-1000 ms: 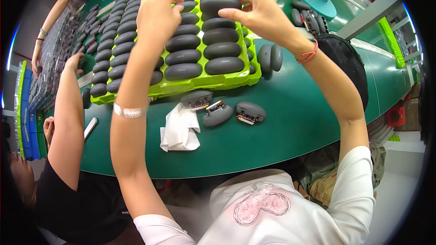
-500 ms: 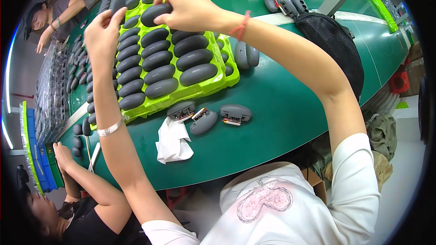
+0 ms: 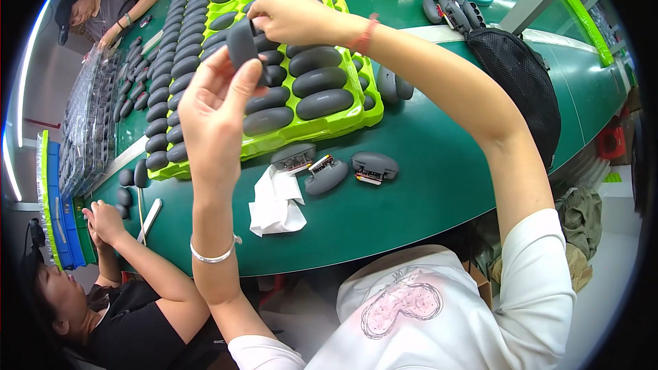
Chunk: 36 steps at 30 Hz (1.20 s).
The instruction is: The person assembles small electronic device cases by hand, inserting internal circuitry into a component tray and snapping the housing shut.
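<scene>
My left hand [image 3: 218,106] grips a dark grey oval case [image 3: 241,42] between thumb and fingers and holds it up on end above the tray. At the upper end of that case, the fingers of my right hand [image 3: 298,19] are pinched on its edge. Whether a second piece is between the hands cannot be made out. Below them, a bright green moulded tray [image 3: 301,129] carries rows of similar dark grey oval cases [image 3: 324,103]. Part of the tray is hidden behind my hands.
Opened grey cases with exposed parts [image 3: 373,166] and a crumpled white tissue [image 3: 275,205] lie near the table's front edge. A black mesh bag [image 3: 514,89] sits at right. One person works at lower left, another at far left beside clear plastic trays [image 3: 86,123].
My left hand has come right and down, bringing an oval case upright near my right hand. The tray and table appear shifted slightly right in view.
</scene>
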Available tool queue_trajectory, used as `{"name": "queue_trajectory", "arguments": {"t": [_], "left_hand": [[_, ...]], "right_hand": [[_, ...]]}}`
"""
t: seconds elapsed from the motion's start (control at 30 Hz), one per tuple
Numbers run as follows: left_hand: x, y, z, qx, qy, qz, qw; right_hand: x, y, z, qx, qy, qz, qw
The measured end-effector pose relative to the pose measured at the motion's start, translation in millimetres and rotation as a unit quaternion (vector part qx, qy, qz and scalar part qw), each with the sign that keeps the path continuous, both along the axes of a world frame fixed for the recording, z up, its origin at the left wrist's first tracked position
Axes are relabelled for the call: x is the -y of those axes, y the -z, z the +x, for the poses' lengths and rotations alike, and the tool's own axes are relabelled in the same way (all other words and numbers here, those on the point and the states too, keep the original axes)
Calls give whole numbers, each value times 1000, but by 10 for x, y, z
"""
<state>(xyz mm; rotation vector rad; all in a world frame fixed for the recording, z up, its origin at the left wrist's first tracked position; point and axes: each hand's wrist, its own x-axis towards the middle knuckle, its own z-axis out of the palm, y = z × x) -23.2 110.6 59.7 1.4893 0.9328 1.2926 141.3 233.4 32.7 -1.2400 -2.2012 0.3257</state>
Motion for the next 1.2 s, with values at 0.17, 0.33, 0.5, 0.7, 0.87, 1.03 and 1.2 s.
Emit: {"name": "queue_trajectory", "arguments": {"t": [0.17, 0.33, 0.5, 0.7, 0.87, 1.03, 1.2], "left_hand": [[409, 89, 73, 80, 88, -94, 988], [653, 232, 264, 148, 240, -226, 932], [835, 351, 240, 110, 226, -196, 948], [857, 433, 275, 91, 179, -186, 962], [912, 446, 317, 65, 218, -174, 958], [988, 585, 393, -117, 188, -78, 972], [1002, 784, 490, -340, 111, 214, 909]], "right_hand": [[1045, -282, 352, -275, -168, -129, 938], [1801, -97, 774, -421, -176, -285, 843], [2091, 71, 983, -157, -77, -219, 960], [2249, 400, 810, 32, -51, -58, 996], [2183, 487, 923, -20, -53, -99, 993], [2073, 381, 1051, -339, 20, -336, 879], [2055, 229, 1092, -407, 35, -392, 824]]}}
